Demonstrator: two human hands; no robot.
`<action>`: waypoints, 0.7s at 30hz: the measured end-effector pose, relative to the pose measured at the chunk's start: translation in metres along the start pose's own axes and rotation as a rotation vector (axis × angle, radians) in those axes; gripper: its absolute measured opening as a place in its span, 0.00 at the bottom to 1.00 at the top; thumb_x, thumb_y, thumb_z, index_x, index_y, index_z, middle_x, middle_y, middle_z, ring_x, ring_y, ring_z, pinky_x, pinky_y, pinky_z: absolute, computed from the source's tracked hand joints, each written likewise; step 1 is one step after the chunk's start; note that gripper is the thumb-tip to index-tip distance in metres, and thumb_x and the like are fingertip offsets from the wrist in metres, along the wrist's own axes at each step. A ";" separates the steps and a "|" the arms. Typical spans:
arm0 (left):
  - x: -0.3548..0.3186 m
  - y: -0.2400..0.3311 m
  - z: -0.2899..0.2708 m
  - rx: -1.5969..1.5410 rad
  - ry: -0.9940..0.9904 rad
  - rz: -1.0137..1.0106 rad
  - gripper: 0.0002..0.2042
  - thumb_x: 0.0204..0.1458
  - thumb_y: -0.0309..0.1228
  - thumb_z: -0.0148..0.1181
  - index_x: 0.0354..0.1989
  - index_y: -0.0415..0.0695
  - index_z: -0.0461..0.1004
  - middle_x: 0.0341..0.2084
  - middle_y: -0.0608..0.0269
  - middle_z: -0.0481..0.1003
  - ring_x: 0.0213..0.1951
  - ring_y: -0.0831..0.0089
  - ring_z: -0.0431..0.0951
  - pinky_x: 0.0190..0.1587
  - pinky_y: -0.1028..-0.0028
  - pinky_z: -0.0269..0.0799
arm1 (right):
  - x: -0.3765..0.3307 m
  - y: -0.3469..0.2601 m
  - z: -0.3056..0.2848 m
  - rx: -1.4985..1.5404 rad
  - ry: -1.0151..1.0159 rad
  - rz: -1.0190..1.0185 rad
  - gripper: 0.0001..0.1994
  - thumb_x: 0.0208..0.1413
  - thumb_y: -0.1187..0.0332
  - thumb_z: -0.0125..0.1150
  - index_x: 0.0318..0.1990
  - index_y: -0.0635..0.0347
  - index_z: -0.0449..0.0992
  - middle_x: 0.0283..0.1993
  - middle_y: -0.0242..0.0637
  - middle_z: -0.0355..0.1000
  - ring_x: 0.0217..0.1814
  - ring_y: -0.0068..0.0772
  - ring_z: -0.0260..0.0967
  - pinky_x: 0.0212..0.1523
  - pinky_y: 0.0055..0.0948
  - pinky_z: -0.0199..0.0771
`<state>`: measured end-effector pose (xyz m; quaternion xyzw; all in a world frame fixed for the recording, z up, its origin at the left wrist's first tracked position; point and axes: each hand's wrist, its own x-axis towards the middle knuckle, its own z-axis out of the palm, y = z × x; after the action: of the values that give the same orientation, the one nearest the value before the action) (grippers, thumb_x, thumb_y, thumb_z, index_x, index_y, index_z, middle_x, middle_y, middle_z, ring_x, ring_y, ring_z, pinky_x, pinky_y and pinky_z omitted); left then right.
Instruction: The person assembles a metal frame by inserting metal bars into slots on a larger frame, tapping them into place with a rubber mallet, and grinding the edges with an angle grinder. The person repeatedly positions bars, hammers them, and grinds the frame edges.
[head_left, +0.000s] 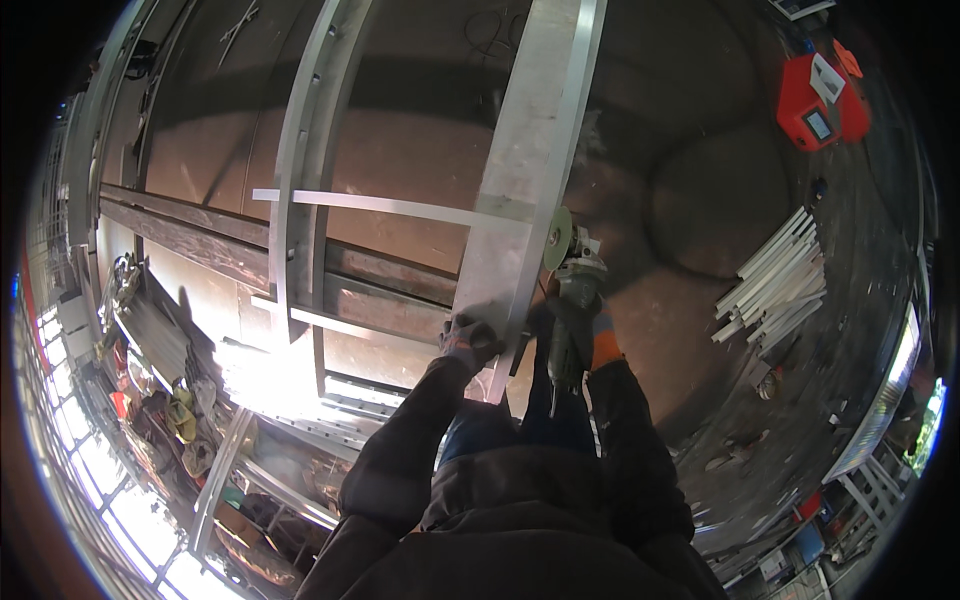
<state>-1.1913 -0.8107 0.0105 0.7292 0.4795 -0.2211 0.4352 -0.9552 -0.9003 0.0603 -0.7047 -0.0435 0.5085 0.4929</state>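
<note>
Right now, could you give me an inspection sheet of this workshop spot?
Surface: rusty brown steel floor, dusty.
Job's things: long grey metal frame with crossbars; angle grinder, disc beside the frame's edge.
Clutter: bundle of pale metal bars; red machine; racks of scrap at left.
Hands: gloved left hand pressed flat on the frame; gloved right hand gripping the grinder's body.
Cables: dark loops on the floor at the far end.
Surroundings: bright windows, white trestle.

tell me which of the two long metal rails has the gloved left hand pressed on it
The wide flat rail on the right, beside the angle grinder: the left hand rests on its lower end. The narrower rail to the left is untouched.
</note>
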 end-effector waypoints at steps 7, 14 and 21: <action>-0.004 0.003 -0.002 0.023 0.052 0.029 0.16 0.39 0.49 0.72 0.35 0.58 0.82 0.53 0.54 0.71 0.58 0.45 0.63 0.62 0.53 0.60 | -0.008 -0.012 0.001 0.001 -0.009 -0.049 0.08 0.52 0.70 0.68 0.35 0.62 0.75 0.26 0.36 0.74 0.25 0.30 0.73 0.23 0.30 0.72; -0.006 0.012 -0.011 -0.009 0.004 0.014 0.16 0.39 0.49 0.74 0.35 0.57 0.82 0.55 0.55 0.69 0.60 0.46 0.61 0.63 0.53 0.59 | -0.010 -0.013 -0.004 -0.034 -0.069 0.095 0.13 0.52 0.62 0.67 0.44 0.54 0.80 0.40 0.30 0.76 0.41 0.25 0.72 0.39 0.30 0.75; -0.006 0.017 -0.015 0.006 -0.044 -0.019 0.17 0.40 0.50 0.74 0.38 0.58 0.82 0.59 0.56 0.67 0.64 0.48 0.57 0.66 0.53 0.55 | -0.014 -0.021 0.000 -0.007 -0.055 0.063 0.09 0.53 0.67 0.67 0.38 0.60 0.77 0.32 0.35 0.76 0.30 0.29 0.74 0.29 0.31 0.74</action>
<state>-1.1803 -0.8032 0.0297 0.7209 0.4761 -0.2429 0.4412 -0.9523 -0.8971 0.0853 -0.6933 -0.0364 0.5427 0.4728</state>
